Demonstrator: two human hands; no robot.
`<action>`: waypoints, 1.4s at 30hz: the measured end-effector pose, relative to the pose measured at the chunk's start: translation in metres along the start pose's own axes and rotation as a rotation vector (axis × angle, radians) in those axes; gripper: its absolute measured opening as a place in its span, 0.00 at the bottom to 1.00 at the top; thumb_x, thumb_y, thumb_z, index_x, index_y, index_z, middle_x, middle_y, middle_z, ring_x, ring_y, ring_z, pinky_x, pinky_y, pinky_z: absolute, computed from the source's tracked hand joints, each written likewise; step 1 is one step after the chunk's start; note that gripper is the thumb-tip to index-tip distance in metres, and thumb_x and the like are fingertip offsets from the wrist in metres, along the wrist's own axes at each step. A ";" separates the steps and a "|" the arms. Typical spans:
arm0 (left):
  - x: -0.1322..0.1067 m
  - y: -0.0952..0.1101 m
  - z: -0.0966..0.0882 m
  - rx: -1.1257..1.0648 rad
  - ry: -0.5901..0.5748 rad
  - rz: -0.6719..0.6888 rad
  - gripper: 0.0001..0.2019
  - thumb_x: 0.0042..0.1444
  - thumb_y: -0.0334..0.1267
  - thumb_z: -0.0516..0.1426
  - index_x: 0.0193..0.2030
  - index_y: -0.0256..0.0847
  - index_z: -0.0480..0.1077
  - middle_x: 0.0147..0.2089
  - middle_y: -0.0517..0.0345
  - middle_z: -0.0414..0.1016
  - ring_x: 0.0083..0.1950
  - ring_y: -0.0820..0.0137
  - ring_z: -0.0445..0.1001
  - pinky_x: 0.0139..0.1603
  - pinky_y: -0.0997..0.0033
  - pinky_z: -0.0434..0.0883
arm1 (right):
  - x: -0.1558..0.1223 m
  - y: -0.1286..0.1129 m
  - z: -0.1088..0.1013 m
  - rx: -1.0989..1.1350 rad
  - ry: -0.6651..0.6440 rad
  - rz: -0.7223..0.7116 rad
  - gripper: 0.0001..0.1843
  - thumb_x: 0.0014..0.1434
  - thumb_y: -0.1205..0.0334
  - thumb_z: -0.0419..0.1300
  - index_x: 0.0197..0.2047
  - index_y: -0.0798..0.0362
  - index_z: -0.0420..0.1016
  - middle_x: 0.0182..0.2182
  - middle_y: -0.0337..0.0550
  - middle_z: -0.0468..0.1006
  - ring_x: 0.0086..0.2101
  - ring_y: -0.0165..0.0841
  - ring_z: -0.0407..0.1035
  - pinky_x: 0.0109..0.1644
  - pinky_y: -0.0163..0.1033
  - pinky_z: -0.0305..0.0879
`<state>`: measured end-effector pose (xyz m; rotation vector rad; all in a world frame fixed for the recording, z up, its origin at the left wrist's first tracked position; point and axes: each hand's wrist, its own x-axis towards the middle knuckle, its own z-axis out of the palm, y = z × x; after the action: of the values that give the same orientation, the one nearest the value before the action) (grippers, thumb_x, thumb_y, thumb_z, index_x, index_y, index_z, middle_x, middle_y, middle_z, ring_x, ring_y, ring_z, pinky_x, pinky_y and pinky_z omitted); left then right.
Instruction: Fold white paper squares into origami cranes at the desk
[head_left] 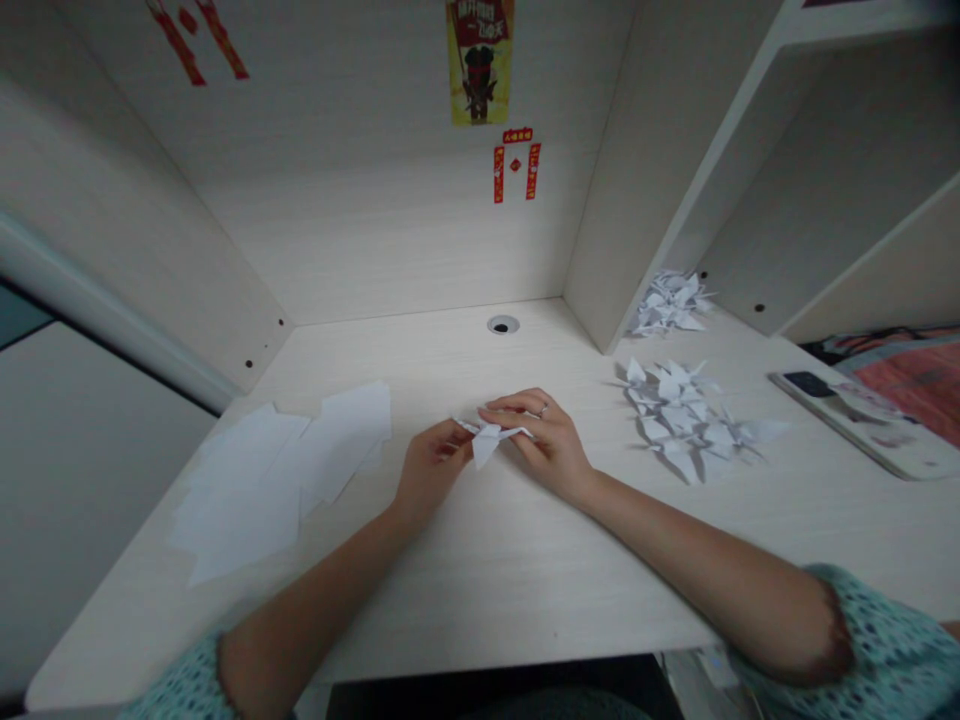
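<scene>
A small white folded paper figure (489, 440) sits between both of my hands just above the middle of the pale wooden desk (487, 580). My left hand (429, 466) pinches its left end with closed fingers. My right hand (541, 438), a ring on one finger, curls over its right side and grips it. Several blank white paper sheets (277, 480) lie spread to the left of my left hand.
A heap of finished white paper cranes (686, 418) lies to the right of my hands, and another heap (670, 302) sits in the shelf corner behind. A phone (862, 420) rests at the far right. A cable hole (502, 324) is in the desk's back.
</scene>
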<state>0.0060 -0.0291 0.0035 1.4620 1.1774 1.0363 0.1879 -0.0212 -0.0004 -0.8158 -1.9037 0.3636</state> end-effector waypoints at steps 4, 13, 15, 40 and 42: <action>0.000 -0.002 -0.001 -0.007 0.012 0.003 0.08 0.47 0.41 0.61 0.30 0.39 0.76 0.31 0.55 0.77 0.32 0.69 0.71 0.33 0.73 0.65 | 0.001 -0.001 -0.001 -0.004 -0.006 -0.007 0.20 0.61 0.69 0.50 0.53 0.40 0.71 0.44 0.43 0.77 0.44 0.38 0.67 0.48 0.49 0.65; -0.003 0.002 0.002 -0.005 -0.045 0.004 0.08 0.47 0.40 0.61 0.31 0.38 0.78 0.31 0.54 0.79 0.31 0.68 0.72 0.35 0.71 0.66 | 0.000 -0.002 0.000 0.013 0.007 0.004 0.21 0.59 0.71 0.54 0.53 0.42 0.71 0.40 0.44 0.76 0.41 0.37 0.67 0.45 0.46 0.66; -0.004 0.006 0.002 0.073 -0.028 0.012 0.07 0.47 0.39 0.61 0.30 0.38 0.78 0.29 0.56 0.78 0.30 0.69 0.72 0.34 0.72 0.66 | 0.000 -0.001 0.000 0.014 0.010 -0.001 0.21 0.57 0.72 0.55 0.52 0.42 0.72 0.39 0.43 0.76 0.40 0.36 0.67 0.44 0.45 0.66; -0.008 0.014 0.000 0.245 0.020 0.268 0.03 0.47 0.31 0.58 0.27 0.39 0.75 0.29 0.56 0.78 0.28 0.73 0.71 0.28 0.76 0.67 | 0.002 -0.004 -0.001 -0.173 -0.034 -0.017 0.09 0.61 0.66 0.51 0.33 0.52 0.72 0.28 0.44 0.75 0.35 0.36 0.65 0.40 0.43 0.60; -0.008 0.013 -0.001 0.241 0.010 0.276 0.04 0.47 0.31 0.58 0.28 0.39 0.75 0.29 0.56 0.78 0.28 0.72 0.71 0.28 0.76 0.67 | 0.001 -0.005 0.000 -0.195 -0.039 -0.028 0.09 0.60 0.66 0.51 0.31 0.52 0.71 0.27 0.44 0.74 0.34 0.36 0.65 0.39 0.42 0.59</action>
<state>0.0063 -0.0377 0.0164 1.8504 1.1598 1.1161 0.1863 -0.0238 0.0032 -0.9143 -2.0072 0.1795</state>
